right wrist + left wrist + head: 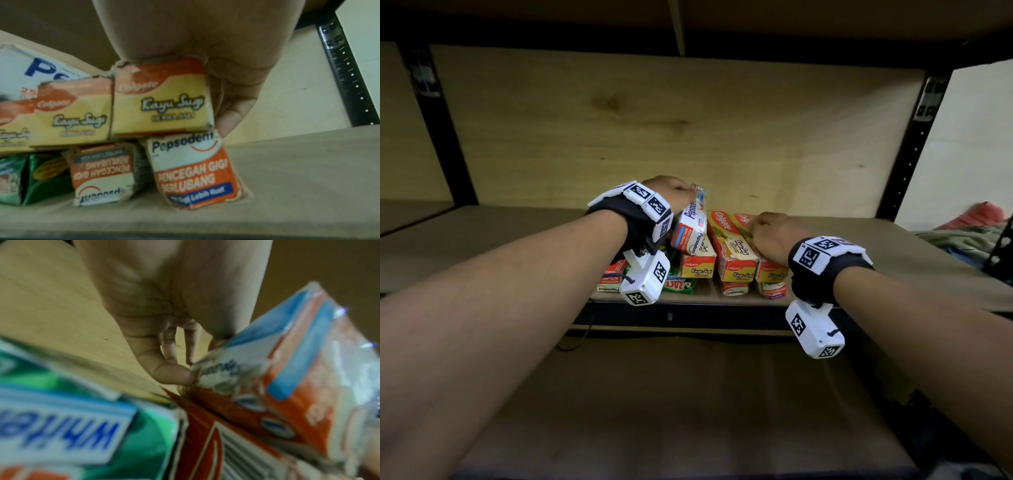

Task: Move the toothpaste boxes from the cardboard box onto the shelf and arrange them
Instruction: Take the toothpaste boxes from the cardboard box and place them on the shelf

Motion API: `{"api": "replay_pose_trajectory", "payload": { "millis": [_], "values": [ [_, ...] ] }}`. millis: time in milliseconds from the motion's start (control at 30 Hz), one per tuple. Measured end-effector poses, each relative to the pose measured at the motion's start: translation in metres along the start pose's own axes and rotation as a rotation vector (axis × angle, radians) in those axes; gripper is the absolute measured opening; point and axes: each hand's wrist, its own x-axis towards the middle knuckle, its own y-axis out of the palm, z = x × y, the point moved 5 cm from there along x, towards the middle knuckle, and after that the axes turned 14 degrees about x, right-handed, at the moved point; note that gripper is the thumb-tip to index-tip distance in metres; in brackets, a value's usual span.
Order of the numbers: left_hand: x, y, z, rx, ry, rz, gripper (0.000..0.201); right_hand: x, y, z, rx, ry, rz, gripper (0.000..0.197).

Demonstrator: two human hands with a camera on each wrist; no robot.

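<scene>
Toothpaste boxes lie stacked in two layers at the front of the wooden shelf [893, 246]. My left hand [688, 192] pinches the far end of a white and orange Pepsodent box [690, 226], held tilted over the left of the stack; thumb and fingers [174, 374] meet at its end flap [216, 369]. My right hand [756, 228] lies over the rightmost yellow Colgate box [162, 100] in the top layer, with the thumb [230, 116] down its right side. Two more Colgate boxes [729, 246] lie beside it. Pepsodent boxes [193, 175] and a green box [61, 418] form the bottom layer.
A plywood back panel [654, 120] closes the shelf behind the stack. Black metal uprights [914, 144] stand at both sides. Bare shelf board runs right of the stack. A heap of cloth [969, 233] lies beyond the right upright. A lower shelf [688, 394] sits beneath.
</scene>
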Motion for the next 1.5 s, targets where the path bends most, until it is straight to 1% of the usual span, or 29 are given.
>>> {"api": "replay_pose_trajectory", "payload": {
  "millis": [33, 133, 200, 300, 367, 433, 533, 633, 733, 800, 867, 933, 1067, 1167, 1267, 1367, 1500],
  "values": [
    [-0.003, -0.002, 0.000, 0.011, -0.002, -0.010, 0.039, -0.003, -0.001, 0.001, -0.006, -0.020, 0.009, 0.057],
    [-0.014, -0.007, -0.001, 0.018, -0.009, -0.035, 0.039, -0.017, -0.006, 0.000, 0.068, -0.028, -0.007, 0.044],
    [-0.025, -0.010, -0.001, -0.013, -0.021, -0.040, 0.037, -0.026, -0.011, -0.001, 0.098, -0.035, -0.023, 0.041],
    [-0.044, -0.012, -0.001, -0.113, -0.050, -0.027, 0.030, -0.043, -0.017, 0.001, 0.134, -0.018, -0.022, 0.041],
    [-0.059, -0.012, -0.002, -0.198, -0.078, -0.018, 0.024, -0.055, -0.021, 0.003, 0.087, -0.025, -0.014, 0.040],
    [-0.074, -0.014, -0.003, -0.245, -0.092, -0.013, 0.023, -0.068, -0.027, 0.005, 0.055, -0.032, -0.019, 0.038],
    [-0.097, -0.018, -0.004, -0.235, -0.085, -0.028, 0.023, -0.091, -0.034, 0.004, 0.065, -0.009, -0.034, 0.033],
    [-0.119, -0.021, -0.004, -0.197, -0.075, -0.040, 0.023, -0.110, -0.036, -0.001, 0.104, 0.023, -0.060, 0.021],
    [-0.142, -0.013, 0.000, -0.165, -0.109, -0.021, 0.026, -0.130, -0.031, -0.009, 0.165, 0.082, -0.057, 0.016],
    [-0.157, 0.002, 0.005, -0.165, -0.127, 0.036, 0.027, -0.142, -0.020, -0.014, 0.140, 0.089, -0.017, 0.017],
    [-0.170, 0.023, 0.012, -0.180, -0.120, 0.134, 0.026, -0.152, -0.004, -0.020, 0.098, 0.085, 0.048, 0.019],
    [-0.181, 0.046, 0.018, -0.178, -0.096, 0.228, 0.025, -0.160, 0.016, -0.030, 0.119, 0.095, 0.115, 0.018],
    [-0.199, 0.097, 0.035, -0.174, -0.117, 0.409, 0.023, -0.175, 0.063, -0.046, 0.106, 0.121, 0.258, 0.016],
    [-0.210, 0.137, 0.049, -0.175, -0.160, 0.512, 0.025, -0.183, 0.100, -0.058, 0.103, 0.125, 0.347, 0.015],
    [-0.221, 0.177, 0.062, -0.142, -0.160, 0.617, 0.026, -0.190, 0.139, -0.073, 0.105, 0.143, 0.424, 0.015],
    [-0.233, 0.217, 0.078, -0.122, -0.176, 0.713, 0.025, -0.196, 0.177, -0.088, 0.032, 0.126, 0.506, 0.017],
    [-0.257, 0.271, 0.101, -0.161, -0.260, 0.830, 0.020, -0.208, 0.227, -0.111, -0.091, 0.116, 0.654, 0.023]
  ]
}}
